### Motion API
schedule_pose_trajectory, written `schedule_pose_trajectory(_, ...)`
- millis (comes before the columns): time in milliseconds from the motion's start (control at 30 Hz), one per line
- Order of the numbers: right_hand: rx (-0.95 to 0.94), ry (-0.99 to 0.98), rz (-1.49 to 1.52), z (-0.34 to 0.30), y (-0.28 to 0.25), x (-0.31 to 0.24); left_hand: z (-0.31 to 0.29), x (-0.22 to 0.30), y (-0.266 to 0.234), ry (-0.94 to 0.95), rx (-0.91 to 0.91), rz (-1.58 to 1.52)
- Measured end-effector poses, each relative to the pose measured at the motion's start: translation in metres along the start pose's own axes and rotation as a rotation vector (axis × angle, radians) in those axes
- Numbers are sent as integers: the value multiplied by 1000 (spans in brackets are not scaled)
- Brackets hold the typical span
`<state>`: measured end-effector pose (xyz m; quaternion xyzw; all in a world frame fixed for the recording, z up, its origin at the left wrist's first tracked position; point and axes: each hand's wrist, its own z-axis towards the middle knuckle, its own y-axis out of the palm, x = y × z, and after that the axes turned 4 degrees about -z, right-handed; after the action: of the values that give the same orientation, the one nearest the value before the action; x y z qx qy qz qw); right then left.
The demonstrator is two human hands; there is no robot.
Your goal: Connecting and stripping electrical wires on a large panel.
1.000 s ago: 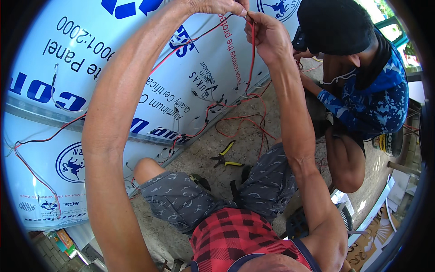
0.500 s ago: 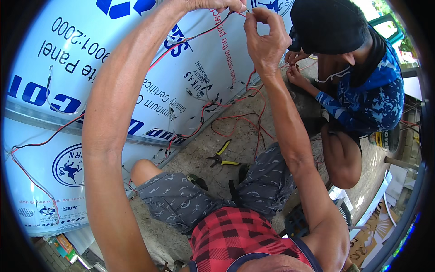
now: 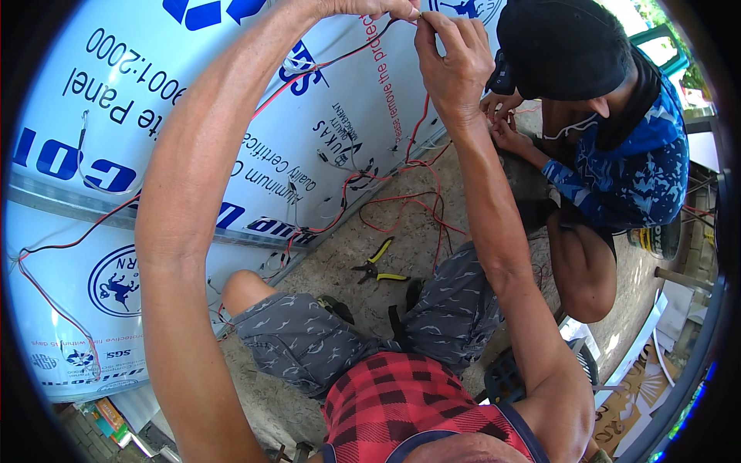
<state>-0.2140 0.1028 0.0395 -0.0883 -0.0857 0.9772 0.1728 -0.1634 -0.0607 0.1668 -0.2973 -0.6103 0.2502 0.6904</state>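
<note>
Both my hands are raised at the top edge of the view, close together over a large panel in white film with blue print (image 3: 293, 147). My left hand (image 3: 378, 8), partly cut off by the edge, pinches a red-and-black wire (image 3: 340, 58). Fingertips of my right hand (image 3: 455, 65) meet it and pinch the wire at the same spot; the wire's end there is too small to make out. From the hands the wire sags left across the panel. More red and black wire (image 3: 401, 199) lies in loose loops along the panel's lower edge and the floor.
Yellow-handled pliers (image 3: 378, 266) lie on the concrete floor (image 3: 324, 266) between my knees. To the right a co-worker in a black cap (image 3: 567, 50) sits close, handling thin wire. A bucket (image 3: 656, 239) stands behind them; cardboard and white sheets (image 3: 641, 401) lie at lower right.
My right hand has turned slightly, its fingers coming closer together at the wire. The red wire hanging below it has shifted left. The co-worker's head and hands moved slightly.
</note>
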Motion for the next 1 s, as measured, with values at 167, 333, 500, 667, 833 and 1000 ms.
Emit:
schedule_pose_trajectory(167, -181, 157, 171, 17, -10, -6, -4, -9, 1, -12, 11, 2)
schedule_pose_trajectory(333, -376, 1001, 964, 3, -5, 1, 1, -10, 6, 82, 49, 56)
schedule_pose_trajectory(500, -348, 1116, 1326, -7, 11, 14, 0, -8, 4, 58, 32, 93)
schedule_pose_trajectory(667, -348, 1494, 1597, -1, 4, 5, -2, -13, 5, 79, 51, 161)
schedule_pose_trajectory(833, -345, 1571, 1646, 1, 7, 7, 2, -16, 8, 146, 76, 112)
schedule_pose_trajectory(1000, -461, 1040, 858, 22, -20, -10, 0, -10, 8, 112, 54, 121)
